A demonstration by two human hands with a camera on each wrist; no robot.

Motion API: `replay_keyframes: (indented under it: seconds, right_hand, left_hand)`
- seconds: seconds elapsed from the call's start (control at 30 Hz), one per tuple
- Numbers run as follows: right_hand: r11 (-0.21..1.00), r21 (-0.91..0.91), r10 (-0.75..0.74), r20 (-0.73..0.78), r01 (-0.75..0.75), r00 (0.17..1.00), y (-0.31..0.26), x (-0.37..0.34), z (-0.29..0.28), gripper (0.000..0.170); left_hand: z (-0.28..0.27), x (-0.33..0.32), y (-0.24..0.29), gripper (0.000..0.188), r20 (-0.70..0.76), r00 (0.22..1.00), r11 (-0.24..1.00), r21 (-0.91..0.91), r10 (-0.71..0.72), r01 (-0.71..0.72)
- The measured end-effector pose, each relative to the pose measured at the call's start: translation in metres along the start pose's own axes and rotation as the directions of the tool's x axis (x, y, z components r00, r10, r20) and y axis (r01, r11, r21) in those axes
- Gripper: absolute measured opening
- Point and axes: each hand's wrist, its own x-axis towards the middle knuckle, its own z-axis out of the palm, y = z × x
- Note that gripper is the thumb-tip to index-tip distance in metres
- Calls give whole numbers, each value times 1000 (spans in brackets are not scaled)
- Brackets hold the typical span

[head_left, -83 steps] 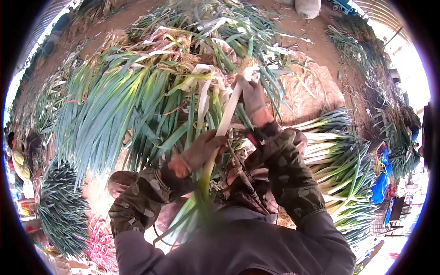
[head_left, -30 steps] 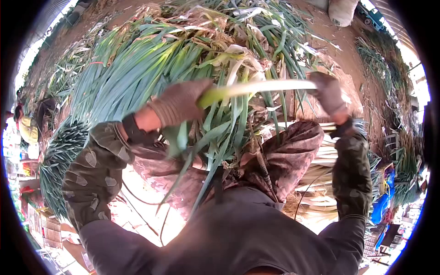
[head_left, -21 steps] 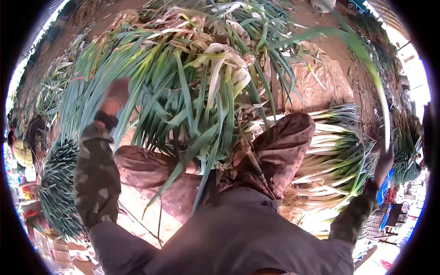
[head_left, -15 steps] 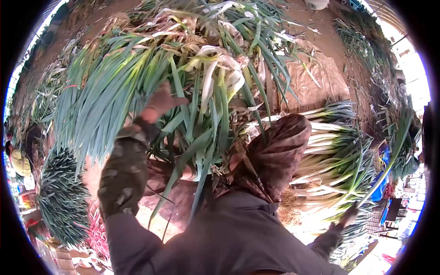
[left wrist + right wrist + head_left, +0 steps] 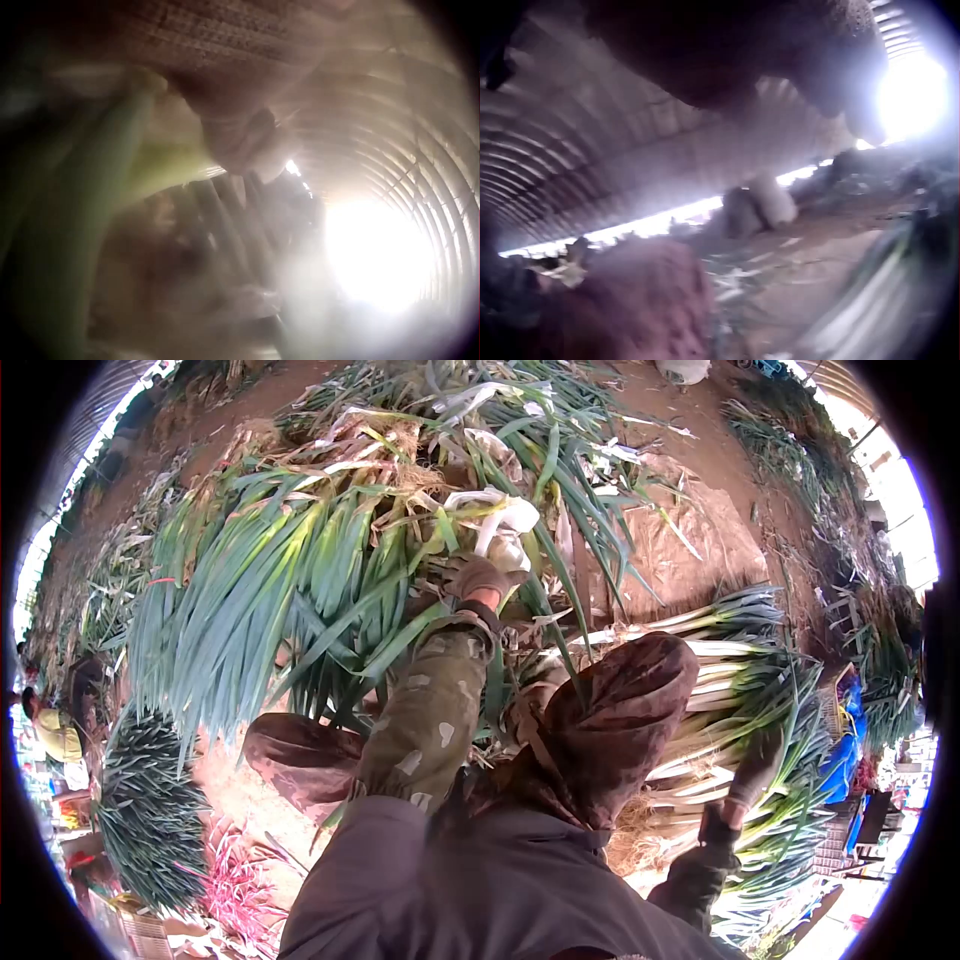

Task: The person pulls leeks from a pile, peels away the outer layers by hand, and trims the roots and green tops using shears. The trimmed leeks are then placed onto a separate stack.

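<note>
Dark leaf bundle [image 5: 150,810]: it is far to the left of my right knee [image 5: 630,690], with the tips packed closely. Whether its stalks are cleaned, I cannot see.
Pink strips [image 5: 240,890]: they lie well to the left of the knee and nearer to my body. I see none of them round a bunch.
Untrimmed green onions [image 5: 260,580]: this big heap spreads ahead and to the left of the knee, long leaves hanging down. In my judgement this is the part which is left, and it is a lot.
My left hand [image 5: 475,575]: it is at the near edge of this heap, ahead and to the left of the knee. A pale green stem [image 5: 169,169] is close to it, but because of blur I cannot tell if my fingers pinch it.
White-stalked green onions [image 5: 690,760]: the row begins just to the right of the knee, and the stalks look clean. I judge them as the done part; I cannot count them.
My right hand [image 5: 758,760]: to the right of the knee, over the leafy side of this row. The fingers are loose, and I see nothing pinched between them.
</note>
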Motion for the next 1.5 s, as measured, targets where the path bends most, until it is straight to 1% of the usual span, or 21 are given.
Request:
replay_keyframes:
  seconds: [0.03,0.07,0.1,0.17,0.2,0.27,0.3,0.33,0.4,0.47,0.5,0.67,0.77,0.9,1.0,1.1,1.13,1.23,1.3,1.4,1.5]
  right_hand:
    - [993,29,-116,98,113,988,-67,-6,50,46]
    - [974,78,-226,191,215,955,-136,-12,99,46]
    - [972,69,-234,256,223,938,-161,-24,122,47]
    - [923,212,-379,345,322,859,-202,-35,155,46]
    - [905,267,-414,367,332,833,-212,-41,169,45]
    - [921,312,-342,361,233,868,-195,-61,190,40]
    - [947,298,-248,440,120,863,-195,-57,187,37]
    - [961,277,-156,517,8,842,-200,-48,180,34]
    - [968,240,-182,471,73,863,-204,-34,177,28]
    - [956,197,-274,351,215,895,-197,-27,179,22]
    - [958,196,-269,357,210,895,-197,-23,182,21]
    - [958,223,-257,401,179,879,-187,-27,197,25]
    - [962,251,-203,411,104,889,-173,-26,197,28]
    - [947,296,-31,480,-128,877,-156,-32,199,25]
    - [963,269,-135,458,7,879,-155,-26,190,24]
    - [956,265,-237,431,129,871,-157,-30,191,22]
    - [958,265,-213,410,108,887,-152,-34,195,19]
    - [920,389,-135,434,-50,891,-160,-35,202,18]
    - [954,299,-169,448,31,878,-150,-37,201,17]
    - [957,290,-156,471,14,868,-149,-33,205,18]
    - [957,291,-140,480,-7,866,-151,-25,211,18]
  left_hand:
    - [5,4,2,154,-15,1000,999,34,-20,20]
    - [16,11,1,139,-101,994,997,68,29,-22]
    - [27,26,0,130,-124,992,1000,23,21,-18]
    - [50,67,-6,112,-172,985,998,-66,9,-20]
    - [41,74,-15,85,-223,969,991,-58,108,-124]
    - [5,58,-7,65,99,925,910,167,366,-378]
    - [-30,34,3,57,253,844,826,206,472,-524]
    - [-44,12,25,55,346,788,800,148,510,-582]
    - [-67,1,45,60,405,706,719,152,580,-678]
    - [-94,10,67,67,394,672,663,182,627,-726]
    - [-110,25,76,70,364,667,640,212,650,-739]
    - [-185,98,140,88,161,693,626,324,702,-709]
    - [-198,125,157,99,145,736,680,300,661,-670]
    - [-156,154,133,115,255,849,853,133,462,-504]
    - [-75,151,105,127,399,879,965,-113,262,-237]
    - [16,143,110,130,218,894,898,-301,391,-320]
    - [50,157,117,130,146,901,876,-339,409,-343]
    - [96,129,92,122,117,886,884,-203,449,-421]
    - [95,78,42,117,156,851,865,-85,501,-494]
    - [52,26,-9,110,231,803,823,19,549,-568]
    - [-16,48,12,103,223,790,794,94,571,-601]
